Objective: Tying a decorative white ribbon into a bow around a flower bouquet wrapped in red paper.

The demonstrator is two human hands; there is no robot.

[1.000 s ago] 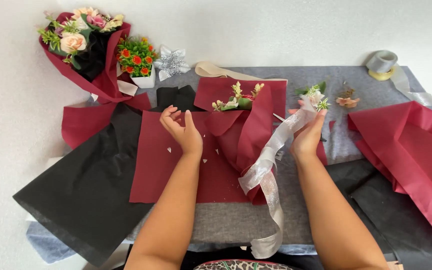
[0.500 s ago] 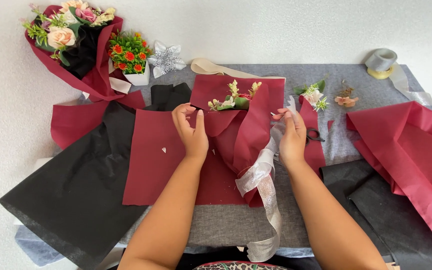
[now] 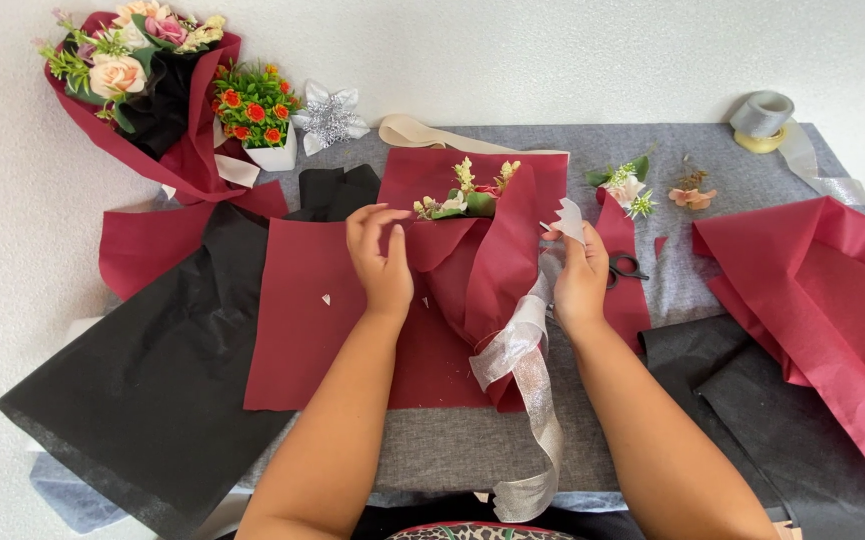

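- A small bouquet of cream and yellow flowers wrapped in dark red non-woven paper (image 3: pixel 498 260) lies at the middle of a grey cloth-covered table (image 3: pixel 673 140), on a flat sheet of dark red wrapping paper (image 3: pixel 303 330).
- The left hand (image 3: pixel 381 262) rests on the wrap's left edge, fingers curled and pinching the fold of red paper just below the blooms.
- The right hand (image 3: pixel 581 275) presses against the bouquet's right side, its fingertips closed on the upper end of a silver mesh ribbon (image 3: pixel 533 400), which is looped around the bouquet's stem end and trails down towards the table's near edge.
- Black-handled scissors (image 3: pixel 628 268) lie just beside the right hand, partly hidden by it.
- A large black paper sheet (image 3: pixel 143 390) spreads out on the left; more dark red paper (image 3: pixel 813 300) lies on the right.
- A finished red-and-black bouquet of peach and pink roses (image 3: pixel 138 80) lies at the far left, with a small white pot of orange flowers (image 3: pixel 256 115) and a silver bow (image 3: pixel 330 115) next to it.
- A roll of silver ribbon (image 3: pixel 765 118) sits at the far right.
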